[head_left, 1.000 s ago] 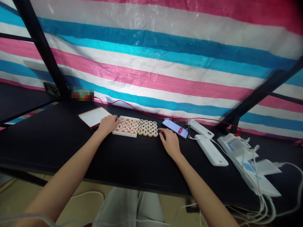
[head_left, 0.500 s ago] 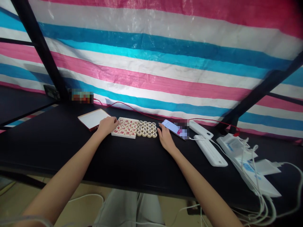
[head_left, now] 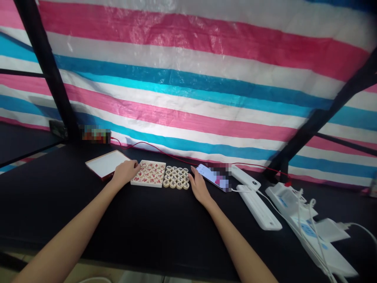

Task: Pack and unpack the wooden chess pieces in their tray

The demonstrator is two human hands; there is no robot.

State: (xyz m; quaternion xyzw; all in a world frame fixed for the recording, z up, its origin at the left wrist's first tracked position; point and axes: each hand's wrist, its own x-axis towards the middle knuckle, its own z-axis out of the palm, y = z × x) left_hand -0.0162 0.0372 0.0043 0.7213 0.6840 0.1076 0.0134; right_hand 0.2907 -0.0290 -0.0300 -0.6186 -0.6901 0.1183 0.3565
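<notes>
A white tray [head_left: 147, 184] on the black table holds rows of round pieces with red characters. Against its right side stands a block of round pieces with black characters [head_left: 176, 177], in several rows. My left hand [head_left: 126, 171] rests at the tray's left edge with its fingers bent together; whether it grips the tray is hard to tell. My right hand [head_left: 198, 185] lies just right of the black-character pieces, thumb and fingers apart, holding nothing. Left of my left hand is an open lid or box [head_left: 107, 164] with a white inside.
A lit phone [head_left: 212, 177] lies beyond my right hand. Two white devices [head_left: 259, 208] and a white power strip [head_left: 312, 232] with cables are at the right. A red cable runs along the back, before a striped sheet [head_left: 176, 94].
The camera view has tilted up, so the table items appear lower. Both hands keep nearly the same places beside the tray and the pieces.
</notes>
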